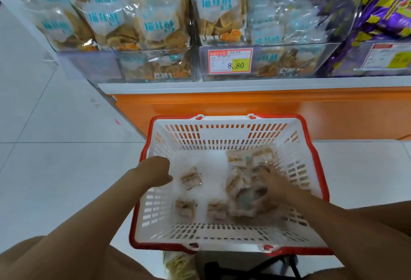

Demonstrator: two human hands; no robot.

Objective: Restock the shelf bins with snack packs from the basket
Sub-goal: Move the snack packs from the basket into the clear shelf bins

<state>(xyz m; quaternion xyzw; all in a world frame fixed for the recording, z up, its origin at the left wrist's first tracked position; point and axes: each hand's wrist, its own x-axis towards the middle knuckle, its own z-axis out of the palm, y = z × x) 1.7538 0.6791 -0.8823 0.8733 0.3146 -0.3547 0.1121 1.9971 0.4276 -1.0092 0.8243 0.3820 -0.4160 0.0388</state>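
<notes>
Basket (222,133): white plastic, matt, slotted walls; red plastic rim, slight sheen. Snack packs (190,178) inside it: clear glossy film, wrinkled; the right-hand ones are blurred. Shelf bins (89,64), far: clear hard plastic, smooth, reflective. Bags (160,19) in the bins: clear crinkly film with blue print, glare spots. Purple packs (382,2), far right: shiny printed wrap, foil-like. Price tag (230,61): paper behind a clear plastic cover. Base panel (222,106): orange, smooth, glossy. Floor (55,168): white tiles, smooth, semi-gloss.

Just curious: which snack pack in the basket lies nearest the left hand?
The lone pack just right of the left hand; the others lie closer to the person or farther right.
</notes>
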